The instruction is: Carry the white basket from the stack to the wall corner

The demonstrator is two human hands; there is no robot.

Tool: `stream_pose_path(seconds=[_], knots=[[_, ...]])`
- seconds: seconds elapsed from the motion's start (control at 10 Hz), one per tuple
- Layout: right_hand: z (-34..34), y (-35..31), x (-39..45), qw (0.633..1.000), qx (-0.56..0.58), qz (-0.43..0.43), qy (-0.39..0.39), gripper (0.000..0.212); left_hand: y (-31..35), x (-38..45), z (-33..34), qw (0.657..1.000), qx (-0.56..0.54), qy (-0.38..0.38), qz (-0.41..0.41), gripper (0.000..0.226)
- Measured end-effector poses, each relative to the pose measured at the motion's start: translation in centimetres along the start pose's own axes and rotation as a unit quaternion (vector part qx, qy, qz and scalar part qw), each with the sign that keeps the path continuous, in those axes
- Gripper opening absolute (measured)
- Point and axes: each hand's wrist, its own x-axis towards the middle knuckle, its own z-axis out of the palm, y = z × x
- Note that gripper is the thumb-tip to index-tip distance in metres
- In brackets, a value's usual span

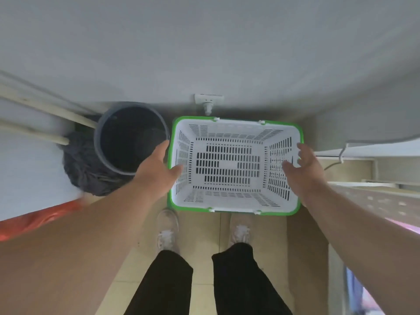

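Observation:
The white slotted basket [229, 165] with a green rim stands upright and holds nothing, low by the wall in front of my feet. My left hand [159, 165] straddles its left rim, thumb inside and fingers outside, spread wide and not clamped. At the right rim, my right hand [302, 169] hovers with thumb and fingers apart. Both hands hide part of the side rims. Whether the basket rests fully on the floor cannot be told.
A dark grey bucket [131, 137] stands just left of the basket, with a mop head [84, 169] and wooden poles [45, 110] behind it. A wall socket with a plug [208, 102] is just beyond the basket. A cabinet edge and cable [341, 155] lie to the right.

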Motion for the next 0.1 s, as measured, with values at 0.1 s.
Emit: stream_pose_path(seconds=[0.1], knots=[[-3.64,-4.86,-6.05,0.992,0.073,-0.074,-0.064,0.067,3.26,-5.4,-5.32,0.997,-0.025,0.019,0.074,0.1]])
